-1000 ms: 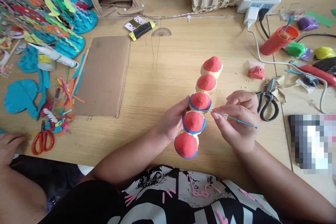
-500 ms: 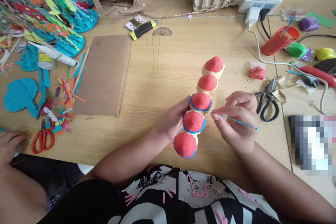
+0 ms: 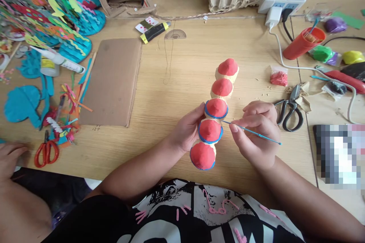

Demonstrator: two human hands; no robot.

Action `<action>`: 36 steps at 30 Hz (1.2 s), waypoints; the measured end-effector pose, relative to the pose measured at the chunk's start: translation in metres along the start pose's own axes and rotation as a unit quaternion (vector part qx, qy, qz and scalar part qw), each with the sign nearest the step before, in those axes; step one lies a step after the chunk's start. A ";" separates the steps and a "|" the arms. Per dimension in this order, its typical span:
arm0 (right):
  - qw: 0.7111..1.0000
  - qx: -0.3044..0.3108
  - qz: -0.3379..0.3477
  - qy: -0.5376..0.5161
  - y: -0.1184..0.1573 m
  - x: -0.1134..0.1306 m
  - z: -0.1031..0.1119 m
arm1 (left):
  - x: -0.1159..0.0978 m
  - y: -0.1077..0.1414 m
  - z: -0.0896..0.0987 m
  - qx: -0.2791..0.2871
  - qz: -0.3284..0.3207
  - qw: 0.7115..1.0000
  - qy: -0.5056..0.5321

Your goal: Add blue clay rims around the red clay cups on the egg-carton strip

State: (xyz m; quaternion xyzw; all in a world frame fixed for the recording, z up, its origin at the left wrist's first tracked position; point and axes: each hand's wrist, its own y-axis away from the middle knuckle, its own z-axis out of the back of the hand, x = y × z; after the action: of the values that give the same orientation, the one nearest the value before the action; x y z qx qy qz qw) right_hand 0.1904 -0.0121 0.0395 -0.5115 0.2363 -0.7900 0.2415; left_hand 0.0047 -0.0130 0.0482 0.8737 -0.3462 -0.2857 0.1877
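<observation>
The left forearm (image 3: 142,159) slants in, bare, from the near left of the red-domed strip (image 3: 217,108), and the left hand (image 3: 186,131) grips the strip's left edge, thumb extended beside its middle dome, the other fingers hidden behind it. Just apart from the strip on its right, the right hand (image 3: 255,134) has thumb and forefinger pinched together and the remaining fingers curled. Its wrist looks almost straight, the bare right forearm (image 3: 308,190) running off to the strip's near right.
</observation>
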 end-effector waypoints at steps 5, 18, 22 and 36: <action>1.000 -0.002 -0.003 0.010 0.000 0.000 -0.001 | -0.001 0.002 -0.004 -0.004 0.010 1.000 -0.001; 1.000 -0.017 -0.018 0.017 0.001 0.000 -0.002 | 0.001 0.000 0.000 -0.009 -0.004 1.000 -0.010; 1.000 -0.006 -0.025 0.005 0.000 0.001 -0.001 | 0.002 0.000 0.000 -0.017 -0.013 1.000 -0.012; 0.999 -0.016 -0.023 0.021 0.000 0.003 -0.001 | -0.001 0.001 -0.004 -0.010 -0.004 1.000 -0.003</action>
State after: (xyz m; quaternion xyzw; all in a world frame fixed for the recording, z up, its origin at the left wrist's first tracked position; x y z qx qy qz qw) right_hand 0.1887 -0.0135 0.0412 -0.5044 0.2418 -0.8019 0.2098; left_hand 0.0063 -0.0131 0.0523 0.8719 -0.3407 -0.2929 0.1947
